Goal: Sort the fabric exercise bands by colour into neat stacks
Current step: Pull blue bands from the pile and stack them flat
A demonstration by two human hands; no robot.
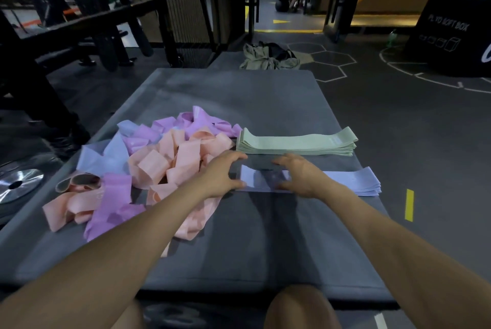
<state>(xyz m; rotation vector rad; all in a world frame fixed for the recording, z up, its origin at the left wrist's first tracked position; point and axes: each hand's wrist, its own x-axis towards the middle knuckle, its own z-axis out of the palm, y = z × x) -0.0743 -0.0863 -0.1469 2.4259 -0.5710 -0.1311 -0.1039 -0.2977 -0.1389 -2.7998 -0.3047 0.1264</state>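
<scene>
One grey gym mat (pixel 265 235) is spread across the dark floor and carries all the bands. Its left half is taken up by an unsorted heap of fabric bands (pixel 159 164), in which peach, lilac-pink and pale blue loops are tangled together and overlap. At the heap's near-left edge one loop with a grey inner face is seen standing partly on its side.

Two sorted stacks are laid on the mat's right half. A green stack (pixel 297 144) is set flat on the far side, edges squared, its left end just beside the heap. A pale blue stack (pixel 350 181) is laid nearer, parallel to the green one, with a strip of bare mat between them; its right end lies close to the mat's right edge.

Both hands are held over the left part of the blue stack. The left hand (pixel 220 177) is arched, fingers spread and bent, thumb tip at the stack's left end; whether the fingertips touch anything cannot be told. The right hand (pixel 300 177) is likewise arched above the top band, fingers bent and reaching leftward, thumb low near the fabric; a firm grip is not discernible through the blur.

Beyond the mat are noted a black plyo soft box (pixel 451 39), a crumpled olive garment (pixel 265 59) and a steel weight plate (pixel 18 182) at the left.
</scene>
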